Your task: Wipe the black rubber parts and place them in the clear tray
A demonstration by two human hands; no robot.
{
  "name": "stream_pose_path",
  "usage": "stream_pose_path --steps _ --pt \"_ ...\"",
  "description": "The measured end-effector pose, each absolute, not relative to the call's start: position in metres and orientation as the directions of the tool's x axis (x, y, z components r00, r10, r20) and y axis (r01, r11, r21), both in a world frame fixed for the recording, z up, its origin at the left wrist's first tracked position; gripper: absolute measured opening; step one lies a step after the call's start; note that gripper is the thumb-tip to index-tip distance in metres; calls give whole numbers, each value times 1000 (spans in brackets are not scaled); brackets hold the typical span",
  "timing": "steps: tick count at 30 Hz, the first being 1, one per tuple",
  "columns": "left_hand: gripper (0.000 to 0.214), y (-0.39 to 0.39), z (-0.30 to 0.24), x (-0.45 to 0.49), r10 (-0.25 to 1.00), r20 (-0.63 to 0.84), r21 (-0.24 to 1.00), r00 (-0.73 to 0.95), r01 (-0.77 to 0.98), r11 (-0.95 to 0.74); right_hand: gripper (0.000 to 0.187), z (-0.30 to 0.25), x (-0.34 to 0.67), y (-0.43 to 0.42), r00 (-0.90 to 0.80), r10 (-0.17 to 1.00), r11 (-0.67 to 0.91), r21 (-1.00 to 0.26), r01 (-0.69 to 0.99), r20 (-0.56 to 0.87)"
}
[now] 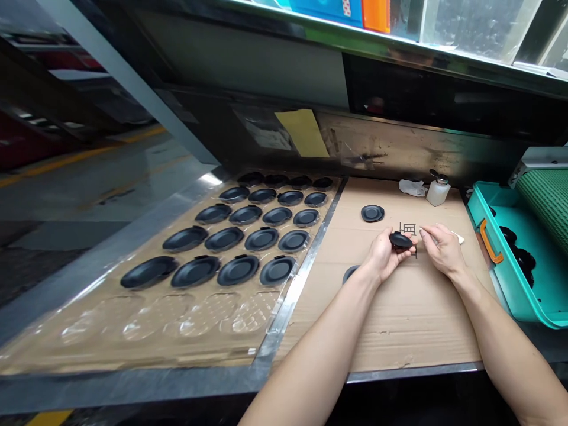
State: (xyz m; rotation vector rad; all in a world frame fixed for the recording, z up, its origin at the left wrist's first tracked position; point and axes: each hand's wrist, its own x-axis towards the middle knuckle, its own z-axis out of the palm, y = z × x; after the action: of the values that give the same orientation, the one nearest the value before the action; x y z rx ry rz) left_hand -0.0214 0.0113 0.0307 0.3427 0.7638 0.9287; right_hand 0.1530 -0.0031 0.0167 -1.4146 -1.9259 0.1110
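My left hand [385, 255] is closed around the edge of a small black round plastic part [400, 239], which sits tilted above the cardboard sheet [412, 319]. Close beside it, on the right, my right hand [444, 251] pinches a thin tool whose pale tip [421, 229] points at the part without clearly touching it. A white pointed end [459, 238] shows behind that hand; whether it belongs to the same tool I cannot tell. Another black round part [372, 213] lies on the cardboard beyond my hands. One more [349, 273] is half hidden by my left forearm.
To the left, a clear plastic tray [146, 349] holds rows of black round parts, with bare pockets in its front row. At the back stand a pump bottle [438, 190] and a crumpled white tissue [412, 188]. A teal bin [510, 296] and a green belt [545, 189] are right.
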Motion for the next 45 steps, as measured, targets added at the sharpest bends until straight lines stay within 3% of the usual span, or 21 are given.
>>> stream_pose_path --steps 6,11,18,21,25,30,35,39,41,43,45 --pt "44 0 19 -2 885 -320 776 338 -442 449 30 20 143 -10 -228 847 483 -515 708 481" --pt "48 -5 11 2 905 -229 854 359 -372 364 31 23 141 -12 -344 844 499 -365 786 412" --pt "52 -6 14 -1 896 -287 861 338 -320 396 28 30 149 -12 -355 888 417 -184 890 292" --pt "52 -3 23 -5 857 -404 804 321 -322 500 29 30 155 -10 -294 921 347 -195 917 255" --pt "53 5 34 -17 735 -542 604 407 -420 678 28 29 159 -8 -190 936 271 -261 926 297" --pt "49 12 39 -30 672 -565 404 478 -550 731 25 26 154 -9 -206 946 274 -281 920 251" --pt "49 11 38 -30 685 -543 379 485 -587 716 26 23 151 -10 -230 952 283 -293 913 203" --pt "48 8 36 -28 741 -457 449 491 -592 669 25 21 152 -9 -240 950 295 -325 898 199" --pt "41 5 35 -26 821 -369 565 436 -596 570 24 21 153 -9 -240 949 298 -332 895 205" --pt "44 1 34 -23 931 -236 758 279 -547 356 25 20 153 -8 -240 948 300 -329 895 209" --pt "71 -4 33 -20 996 -28 930 79 -364 55 26 19 153 -8 -246 947 303 -327 895 207"
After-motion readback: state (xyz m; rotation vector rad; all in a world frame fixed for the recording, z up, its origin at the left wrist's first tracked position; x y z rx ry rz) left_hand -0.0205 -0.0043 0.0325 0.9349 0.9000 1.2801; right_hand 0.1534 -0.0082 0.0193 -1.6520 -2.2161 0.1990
